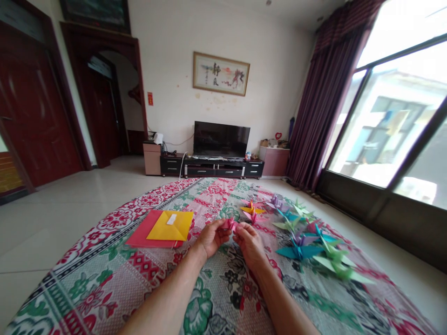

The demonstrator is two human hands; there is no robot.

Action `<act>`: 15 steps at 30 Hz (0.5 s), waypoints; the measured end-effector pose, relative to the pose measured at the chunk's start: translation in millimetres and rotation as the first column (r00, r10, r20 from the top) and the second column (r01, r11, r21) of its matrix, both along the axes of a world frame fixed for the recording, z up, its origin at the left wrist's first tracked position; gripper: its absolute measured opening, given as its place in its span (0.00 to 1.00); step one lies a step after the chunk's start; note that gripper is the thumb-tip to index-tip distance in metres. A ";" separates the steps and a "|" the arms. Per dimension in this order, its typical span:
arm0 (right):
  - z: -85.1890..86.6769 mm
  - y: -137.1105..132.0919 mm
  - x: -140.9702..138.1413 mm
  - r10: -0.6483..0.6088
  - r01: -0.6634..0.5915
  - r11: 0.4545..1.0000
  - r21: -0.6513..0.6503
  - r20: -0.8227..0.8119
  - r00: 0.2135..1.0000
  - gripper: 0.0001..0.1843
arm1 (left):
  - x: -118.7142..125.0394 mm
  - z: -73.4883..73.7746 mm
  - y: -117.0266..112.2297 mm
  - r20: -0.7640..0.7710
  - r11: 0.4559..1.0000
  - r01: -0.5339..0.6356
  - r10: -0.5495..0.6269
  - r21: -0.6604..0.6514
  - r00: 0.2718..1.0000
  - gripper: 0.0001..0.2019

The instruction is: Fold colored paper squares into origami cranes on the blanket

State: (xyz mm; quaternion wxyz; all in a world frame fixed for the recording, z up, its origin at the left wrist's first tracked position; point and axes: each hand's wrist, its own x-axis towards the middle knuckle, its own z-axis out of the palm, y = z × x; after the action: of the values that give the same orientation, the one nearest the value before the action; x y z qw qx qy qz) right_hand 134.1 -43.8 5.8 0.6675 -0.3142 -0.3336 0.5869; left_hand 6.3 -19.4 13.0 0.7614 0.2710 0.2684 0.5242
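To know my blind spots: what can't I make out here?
All in the head view:
Pink paper: partly hidden by the left hand and right hand.
Red paper: part hidden under the yellow paper.
White slip: any marking too small to read.
Nearest green paper crane: fine folds blurred.
Forearms: cut off by bottom edge.

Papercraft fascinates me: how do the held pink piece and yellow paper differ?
The pink piece is held between left hand and right hand; the yellow paper lies on red paper. The pink piece is small and folded; the yellow paper is broader and flatter. Both look like paper.
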 end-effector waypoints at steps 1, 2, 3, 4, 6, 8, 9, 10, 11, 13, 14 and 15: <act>-0.6 0.3 -0.3 -0.020 0.020 1.000 0.001 0.015 1.000 0.14 | 0.1 -0.1 0.4 -0.006 1.000 0.001 -0.001 0.002 1.000 0.03; -1.2 0.6 -0.4 -0.036 0.036 0.999 0.001 0.032 0.999 0.15 | 0.2 -0.2 0.6 -0.016 1.000 0.004 -0.004 0.006 1.000 0.04; -1.7 0.8 -0.3 -0.049 0.049 0.999 0.004 0.053 0.997 0.16 | 0.3 -0.2 0.7 -0.028 1.000 0.010 -0.009 0.013 1.000 0.04; -1.9 1.0 -0.1 -0.059 0.059 0.998 0.009 0.078 0.995 0.16 | 0.5 -0.1 0.6 -0.040 1.000 0.016 -0.015 0.020 0.999 0.04; -1.9 1.2 0.5 -0.077 0.075 0.997 0.025 0.134 0.988 0.15 | 1.0 0.4 0.3 -0.058 0.999 0.023 -0.021 0.030 0.998 0.04; -1.3 1.2 1.1 -0.094 0.089 0.995 0.035 0.178 0.979 0.14 | 1.5 0.7 0.0 -0.068 0.999 0.022 -0.020 0.035 0.997 0.04; -0.9 1.2 1.4 -0.099 0.094 0.995 0.037 0.190 0.977 0.13 | 1.7 0.6 -0.1 -0.073 0.999 0.021 -0.018 0.034 0.997 0.04; -0.5 1.2 1.6 -0.101 0.096 0.995 0.037 0.194 0.976 0.13 | 2.0 0.4 0.0 -0.076 0.999 0.019 -0.016 0.033 0.997 0.03; -0.1 1.2 1.7 -0.100 0.095 0.995 0.036 0.192 0.976 0.13 | 2.1 0.0 0.2 -0.078 0.999 0.017 -0.015 0.033 0.997 0.03; 0.4 1.3 1.9 -0.091 0.086 0.996 0.035 0.176 0.980 0.13 | 2.3 -1.2 0.8 -0.077 0.999 0.022 -0.019 0.035 0.997 0.03; 0.5 1.5 1.8 -0.082 0.077 0.996 0.035 0.164 0.983 0.13 | 2.2 -1.8 1.1 -0.075 0.999 0.026 -0.024 0.033 0.997 0.04; 0.5 1.7 1.6 -0.069 0.065 0.997 0.033 0.149 0.986 0.13 | 2.1 -2.3 1.5 -0.072 0.999 0.030 -0.028 0.027 0.997 0.04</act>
State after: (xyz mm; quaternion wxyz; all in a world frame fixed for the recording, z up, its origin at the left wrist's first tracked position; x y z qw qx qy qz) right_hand 135.7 -42.1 6.3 0.6641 -0.3592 -0.3802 0.5342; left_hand 8.4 -17.9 10.8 0.7550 0.3042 0.2840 0.5068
